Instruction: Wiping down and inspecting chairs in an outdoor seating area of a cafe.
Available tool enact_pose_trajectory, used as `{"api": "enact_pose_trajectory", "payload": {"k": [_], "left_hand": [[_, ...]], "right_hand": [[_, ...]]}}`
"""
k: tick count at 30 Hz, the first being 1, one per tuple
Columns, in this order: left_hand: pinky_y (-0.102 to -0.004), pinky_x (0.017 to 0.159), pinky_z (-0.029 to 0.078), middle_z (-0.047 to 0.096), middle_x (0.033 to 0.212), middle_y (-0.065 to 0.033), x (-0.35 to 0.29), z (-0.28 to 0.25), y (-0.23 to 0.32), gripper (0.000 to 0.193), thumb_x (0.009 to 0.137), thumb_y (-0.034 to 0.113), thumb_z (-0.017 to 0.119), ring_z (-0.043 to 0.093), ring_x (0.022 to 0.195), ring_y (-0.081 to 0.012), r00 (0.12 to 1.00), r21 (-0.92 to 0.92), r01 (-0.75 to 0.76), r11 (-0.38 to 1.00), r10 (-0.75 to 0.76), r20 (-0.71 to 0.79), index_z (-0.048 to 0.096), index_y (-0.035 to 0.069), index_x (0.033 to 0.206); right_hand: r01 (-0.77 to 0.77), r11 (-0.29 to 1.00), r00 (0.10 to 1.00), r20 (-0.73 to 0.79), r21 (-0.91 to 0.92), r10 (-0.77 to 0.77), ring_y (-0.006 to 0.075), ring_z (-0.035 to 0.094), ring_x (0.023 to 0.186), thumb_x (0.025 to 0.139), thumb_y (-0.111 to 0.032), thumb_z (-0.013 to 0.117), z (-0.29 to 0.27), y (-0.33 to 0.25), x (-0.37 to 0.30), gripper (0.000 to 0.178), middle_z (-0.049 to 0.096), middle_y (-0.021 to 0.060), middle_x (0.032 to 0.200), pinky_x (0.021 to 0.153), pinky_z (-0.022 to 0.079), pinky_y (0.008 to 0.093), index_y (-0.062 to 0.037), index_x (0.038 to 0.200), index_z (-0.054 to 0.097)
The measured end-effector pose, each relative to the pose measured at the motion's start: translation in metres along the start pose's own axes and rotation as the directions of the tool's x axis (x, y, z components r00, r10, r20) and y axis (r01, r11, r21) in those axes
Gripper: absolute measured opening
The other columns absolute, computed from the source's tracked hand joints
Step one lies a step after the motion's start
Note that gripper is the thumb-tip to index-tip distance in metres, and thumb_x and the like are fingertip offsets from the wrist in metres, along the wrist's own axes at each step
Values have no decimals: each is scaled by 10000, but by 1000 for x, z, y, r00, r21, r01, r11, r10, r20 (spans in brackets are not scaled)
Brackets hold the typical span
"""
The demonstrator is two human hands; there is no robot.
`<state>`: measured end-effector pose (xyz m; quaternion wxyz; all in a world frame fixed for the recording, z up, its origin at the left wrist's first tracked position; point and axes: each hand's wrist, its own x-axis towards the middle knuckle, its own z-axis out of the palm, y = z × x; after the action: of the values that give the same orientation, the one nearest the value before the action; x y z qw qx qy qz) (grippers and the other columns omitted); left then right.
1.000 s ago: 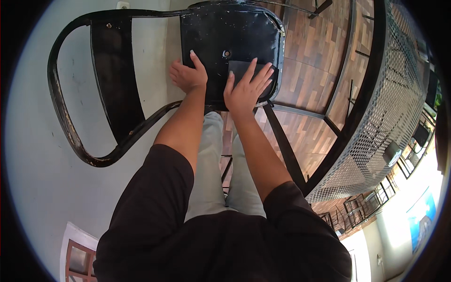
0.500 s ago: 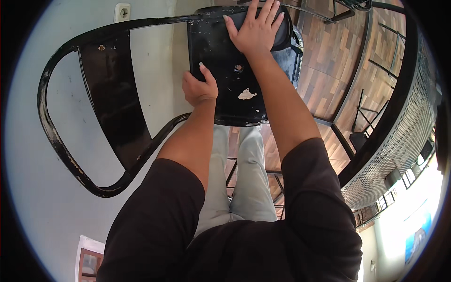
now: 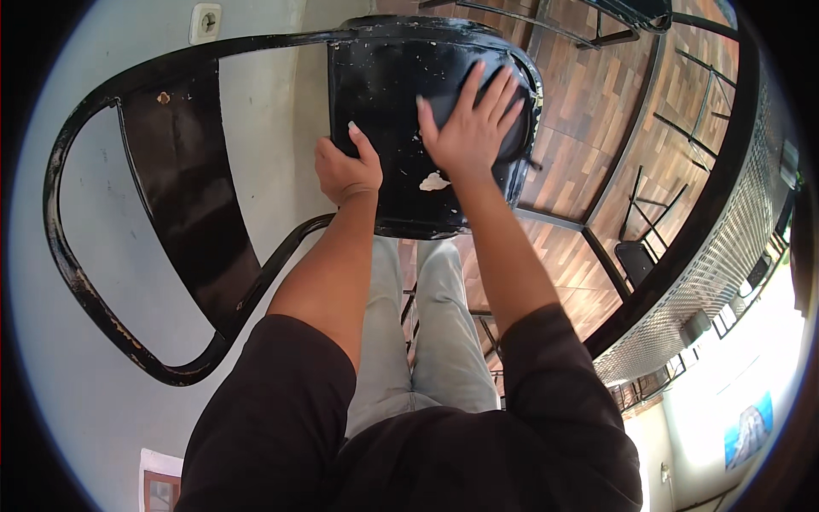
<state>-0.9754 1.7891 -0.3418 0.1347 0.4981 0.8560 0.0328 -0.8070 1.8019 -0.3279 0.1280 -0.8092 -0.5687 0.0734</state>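
Observation:
A black metal chair (image 3: 392,94) with chipped paint is in front of me, its seat facing up and its backrest (image 3: 192,179) off to the left. My left hand (image 3: 348,166) is closed round the left edge of the seat, with the thumb resting on top. On the right half of the seat lies my right hand (image 3: 473,128), flat with its fingers spread. Beneath it is a soft-looking dark thing (image 3: 514,141) with a rounded edge and a small strap-like end; the hand covers most of it, so its kind cannot be made out.
A pale wall (image 3: 281,111) with a white socket (image 3: 205,23) stands at the left, close to the backrest. To the right is a table (image 3: 708,282) with a perforated metal top. Other black metal furniture (image 3: 636,260) stands on the wood-patterned floor (image 3: 589,102).
My right hand has slid nearer to me over the seat, and the dark thing has moved with it. The left hand keeps its hold on the seat edge. The view has shifted slightly.

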Motion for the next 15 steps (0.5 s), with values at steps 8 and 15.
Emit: {"api": "enact_pose_trajectory", "payload": {"k": [8, 15], "left_hand": [[-540, 760, 516, 635, 994, -190, -5, 12, 4, 528, 955, 554, 495, 634, 947, -423, 999, -58, -31, 998, 30, -19, 532, 28, 991], [-533, 767, 524, 640, 1013, -180, -3, 2, 4, 537, 953, 564, 488, 643, 955, -406, 999, -21, 14, 1000, -14, 38, 540, 32, 1002]], "right_hand": [[42, 998, 998, -53, -43, -45, 533, 151, 1485, 903, -659, 526, 13, -8, 20, 948, 202, 361, 1584, 1161, 102, 673, -12, 1559, 303], [-172, 985, 984, 40, -9, 172, 531, 95, 1499, 880, -635, 610, -32, 53, -107, 1044, 72, 376, 1602, 1186, 132, 625, 16, 1580, 190]]}}
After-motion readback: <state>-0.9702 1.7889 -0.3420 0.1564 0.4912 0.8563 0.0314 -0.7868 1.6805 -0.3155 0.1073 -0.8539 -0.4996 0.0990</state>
